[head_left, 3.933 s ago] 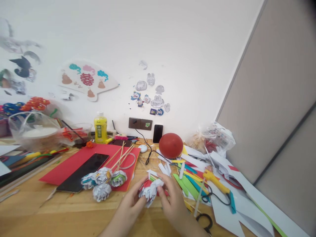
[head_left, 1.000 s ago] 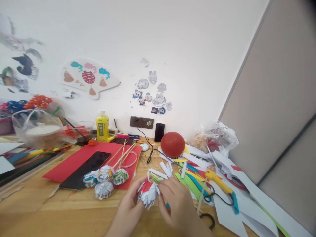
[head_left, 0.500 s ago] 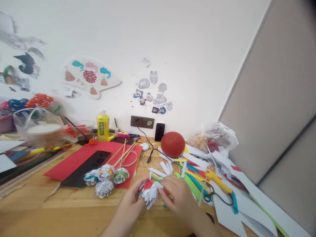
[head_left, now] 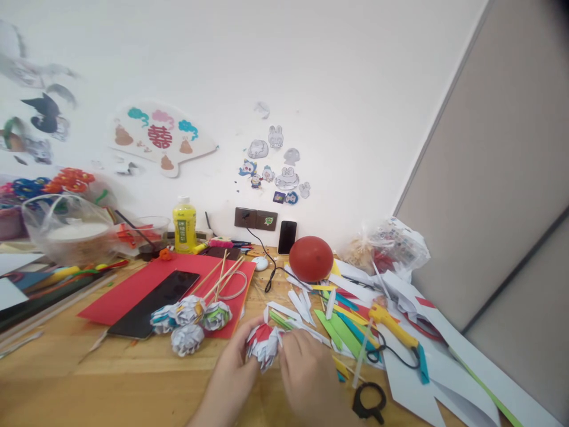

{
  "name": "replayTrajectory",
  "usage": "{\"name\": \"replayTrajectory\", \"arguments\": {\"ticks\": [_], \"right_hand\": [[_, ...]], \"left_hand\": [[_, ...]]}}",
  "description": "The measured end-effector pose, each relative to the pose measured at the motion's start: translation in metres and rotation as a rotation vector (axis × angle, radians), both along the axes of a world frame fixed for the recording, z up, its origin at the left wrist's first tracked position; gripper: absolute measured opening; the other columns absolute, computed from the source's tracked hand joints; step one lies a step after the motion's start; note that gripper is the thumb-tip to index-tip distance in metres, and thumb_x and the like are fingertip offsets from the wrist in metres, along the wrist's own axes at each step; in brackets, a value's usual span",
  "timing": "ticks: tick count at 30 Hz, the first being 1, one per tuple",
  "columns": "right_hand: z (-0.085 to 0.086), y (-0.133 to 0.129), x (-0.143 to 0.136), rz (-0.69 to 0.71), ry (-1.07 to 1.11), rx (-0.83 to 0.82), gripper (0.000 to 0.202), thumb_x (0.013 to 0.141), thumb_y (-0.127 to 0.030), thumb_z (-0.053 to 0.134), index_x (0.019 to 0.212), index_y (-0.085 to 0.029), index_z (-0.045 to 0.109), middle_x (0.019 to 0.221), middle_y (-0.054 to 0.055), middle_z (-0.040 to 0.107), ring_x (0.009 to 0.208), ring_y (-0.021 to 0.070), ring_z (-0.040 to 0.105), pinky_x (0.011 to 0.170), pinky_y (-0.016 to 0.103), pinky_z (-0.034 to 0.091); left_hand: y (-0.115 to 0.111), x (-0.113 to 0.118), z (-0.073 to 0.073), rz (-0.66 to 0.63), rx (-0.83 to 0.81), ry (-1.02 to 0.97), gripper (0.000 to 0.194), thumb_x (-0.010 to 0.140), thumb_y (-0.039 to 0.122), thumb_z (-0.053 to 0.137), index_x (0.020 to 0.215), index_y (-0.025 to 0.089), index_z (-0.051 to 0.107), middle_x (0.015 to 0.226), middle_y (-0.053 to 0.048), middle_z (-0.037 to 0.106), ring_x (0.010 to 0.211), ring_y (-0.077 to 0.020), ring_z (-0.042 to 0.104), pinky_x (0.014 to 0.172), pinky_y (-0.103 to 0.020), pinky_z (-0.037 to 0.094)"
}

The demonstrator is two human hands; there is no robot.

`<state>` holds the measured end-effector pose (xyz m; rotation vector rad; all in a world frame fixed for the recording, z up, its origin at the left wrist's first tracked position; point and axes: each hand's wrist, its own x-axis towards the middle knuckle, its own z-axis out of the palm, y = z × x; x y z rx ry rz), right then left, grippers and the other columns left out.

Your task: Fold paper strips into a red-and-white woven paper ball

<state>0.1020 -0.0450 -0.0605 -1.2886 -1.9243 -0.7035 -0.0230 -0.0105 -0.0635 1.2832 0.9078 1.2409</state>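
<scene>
Between my two hands, just above the wooden table, is a paper flower (head_left: 265, 347) with white folded petals and a red part at its upper left. My left hand (head_left: 237, 362) is closed around its left side. On the right side, the fingers of my right hand (head_left: 306, 365) are bent and pinch the petals' edge; their tips are partly hidden. Left of my hands lie several finished paper flowers (head_left: 188, 339) in white with blue, yellow and green, some on wooden sticks (head_left: 224, 276). Folded paper strips (head_left: 302, 305) lie just beyond my hands.
A yellow hot glue gun (head_left: 393, 325) with a dark cord lies at right, near white paper sheets (head_left: 413, 376) and a black ring-shaped handle (head_left: 370, 401). A red balloon (head_left: 311, 259), phone (head_left: 287, 237) and yellow bottle (head_left: 184, 225) stand behind. A black tablet-like slab (head_left: 153, 305) rests on red paper (head_left: 146, 279).
My right hand has shifted slightly left and turned, its fingers now more curled against the flower. The flower has moved a little left, and the black ring-shaped handle has come into fuller view.
</scene>
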Motion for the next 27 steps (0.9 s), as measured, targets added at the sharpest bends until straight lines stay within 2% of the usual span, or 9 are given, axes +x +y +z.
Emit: {"name": "replayTrajectory", "arguments": {"ticks": [4, 6, 8, 10, 13, 16, 22, 25, 27], "right_hand": [[-0.002, -0.006, -0.008, -0.048, -0.061, 0.121, 0.033, 0.087, -0.004, 0.026, 0.075, -0.015, 0.054, 0.057, 0.005, 0.055, 0.051, 0.0186, 0.05, 0.05, 0.029, 0.028], [0.001, -0.008, -0.006, -0.001, -0.023, 0.073, 0.03, 0.087, -0.008, 0.027, 0.077, -0.015, 0.054, 0.06, 0.005, 0.056, 0.054, 0.0187, 0.05, 0.051, 0.029, 0.029], [0.006, -0.01, 0.0, 0.099, 0.073, -0.034, 0.028, 0.088, -0.015, 0.029, 0.07, -0.017, 0.05, 0.061, 0.004, 0.054, 0.055, 0.0175, 0.048, 0.052, 0.028, 0.029], [0.011, -0.01, 0.007, 0.136, 0.163, -0.094, 0.026, 0.088, -0.019, 0.032, 0.068, -0.018, 0.048, 0.06, 0.003, 0.051, 0.055, 0.0161, 0.047, 0.051, 0.027, 0.028], [0.011, -0.007, 0.013, 0.136, 0.072, -0.074, 0.024, 0.087, -0.022, 0.037, 0.066, -0.018, 0.047, 0.059, 0.003, 0.051, 0.055, 0.0163, 0.045, 0.052, 0.028, 0.025], [0.005, -0.002, 0.012, 0.104, -0.053, 0.008, 0.026, 0.085, -0.016, 0.036, 0.06, -0.018, 0.045, 0.056, 0.003, 0.05, 0.054, 0.0163, 0.042, 0.052, 0.029, 0.023], [-0.003, 0.0, 0.002, 0.093, -0.135, 0.189, 0.028, 0.077, -0.007, 0.039, 0.052, -0.018, 0.044, 0.048, 0.002, 0.046, 0.048, 0.0154, 0.038, 0.05, 0.03, 0.02], [-0.002, -0.001, -0.002, 0.113, -0.149, 0.191, 0.028, 0.077, -0.006, 0.035, 0.054, -0.018, 0.045, 0.048, 0.002, 0.047, 0.048, 0.0158, 0.039, 0.05, 0.03, 0.021], [0.002, -0.004, -0.001, 0.179, -0.152, 0.143, 0.03, 0.082, -0.009, 0.032, 0.057, -0.018, 0.047, 0.052, 0.003, 0.05, 0.049, 0.0164, 0.041, 0.05, 0.03, 0.023]], "left_hand": [[0.002, -0.004, -0.008, 0.058, 0.111, 0.07, 0.039, 0.063, 0.016, 0.053, 0.101, 0.016, 0.061, 0.105, -0.008, 0.069, 0.102, -0.0246, 0.06, 0.09, -0.037, 0.047], [0.003, -0.007, -0.012, 0.098, 0.189, 0.133, 0.04, 0.064, 0.014, 0.051, 0.102, 0.017, 0.061, 0.107, -0.008, 0.068, 0.103, -0.0243, 0.06, 0.091, -0.038, 0.046], [0.004, -0.009, -0.014, 0.117, 0.274, 0.209, 0.04, 0.065, 0.012, 0.05, 0.103, 0.018, 0.061, 0.108, -0.007, 0.067, 0.103, -0.0241, 0.06, 0.092, -0.038, 0.046], [0.004, -0.011, -0.016, 0.122, 0.343, 0.29, 0.04, 0.066, 0.013, 0.05, 0.104, 0.019, 0.061, 0.109, -0.007, 0.067, 0.102, -0.0241, 0.06, 0.091, -0.038, 0.047], [0.002, -0.011, -0.016, 0.144, 0.409, 0.393, 0.041, 0.067, 0.013, 0.047, 0.106, 0.019, 0.06, 0.11, -0.008, 0.067, 0.104, -0.0245, 0.06, 0.09, -0.039, 0.047], [0.002, -0.011, -0.016, 0.169, 0.466, 0.459, 0.045, 0.066, 0.011, 0.043, 0.107, 0.018, 0.059, 0.111, -0.009, 0.066, 0.105, -0.0242, 0.059, 0.091, -0.04, 0.048], [-0.001, -0.013, -0.021, 0.169, 0.566, 0.549, 0.043, 0.069, 0.009, 0.042, 0.109, 0.017, 0.058, 0.108, -0.011, 0.066, 0.103, -0.0229, 0.061, 0.089, -0.037, 0.049], [-0.003, -0.015, -0.023, 0.17, 0.6, 0.537, 0.041, 0.071, 0.01, 0.042, 0.107, 0.018, 0.059, 0.107, -0.01, 0.067, 0.104, -0.0227, 0.06, 0.089, -0.036, 0.049], [-0.002, -0.016, -0.022, 0.163, 0.583, 0.507, 0.038, 0.071, 0.012, 0.044, 0.106, 0.018, 0.06, 0.107, -0.01, 0.067, 0.103, -0.023, 0.06, 0.089, -0.036, 0.049]]}}
